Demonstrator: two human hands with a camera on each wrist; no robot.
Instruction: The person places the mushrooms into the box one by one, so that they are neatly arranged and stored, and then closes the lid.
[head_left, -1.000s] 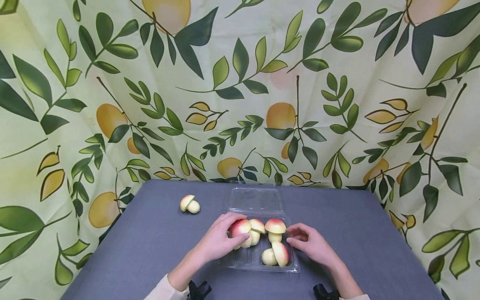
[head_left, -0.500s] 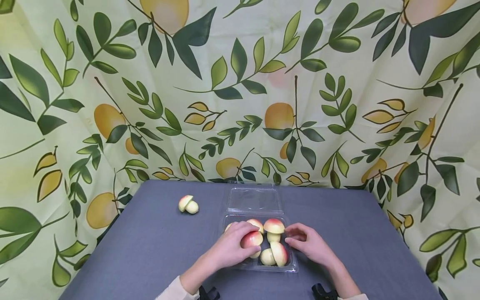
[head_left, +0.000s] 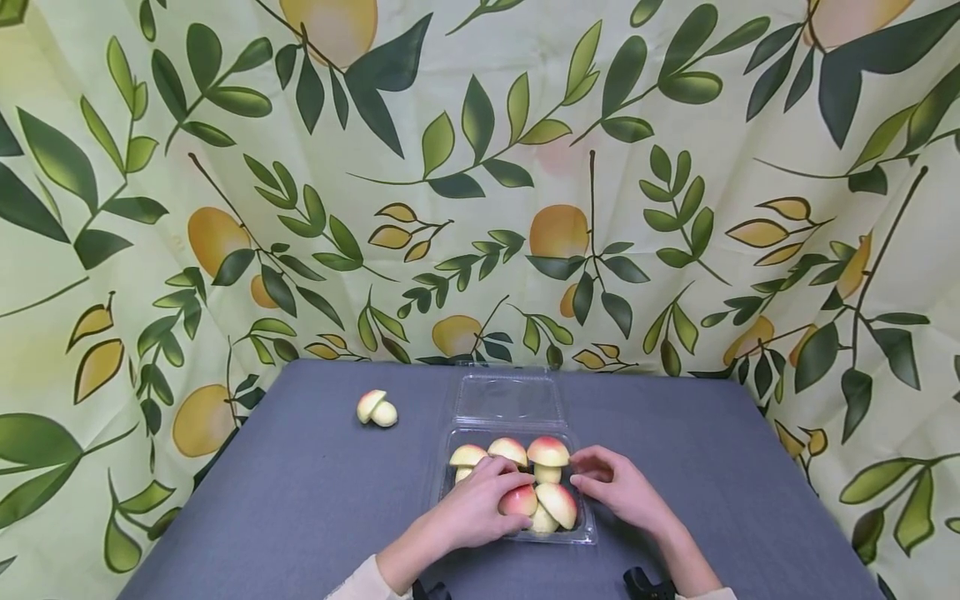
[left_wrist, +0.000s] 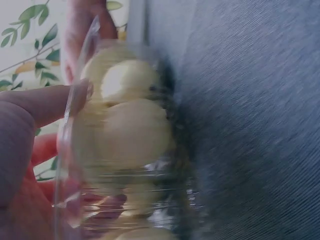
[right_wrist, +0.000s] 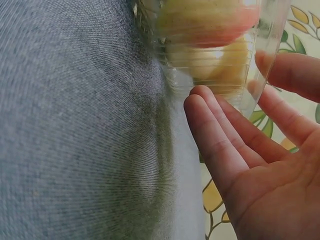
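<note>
A clear plastic clamshell box (head_left: 588, 537) lies on the table, holding several toy mushrooms with red-and-cream caps. Over its front part, my left hand (head_left: 480, 504) grips a toy mushroom (head_left: 517, 501) whose red cap shows between fingers and thumb. Against that one leans another mushroom (head_left: 557, 504) at the front right. Three more, among them a mushroom (head_left: 548, 451) at the back right, stand along the back row. My right hand (head_left: 618, 487) rests at the box's right edge, its fingers (right_wrist: 215, 130) extended against the clear wall. My left hand hides the front left of the box.
The box's clear lid (head_left: 510, 400) is folded back behind it. A single toy mushroom (head_left: 377, 409) lies on the dark grey table (head_left: 300, 492) at the back left. Leaf-and-fruit patterned cloth (head_left: 480, 250) hangs behind and at both sides.
My left hand has moved right and toward the front with the toy mushroom, uncovering the back-left mushroom. The right hand has stayed at the box's edge.
</note>
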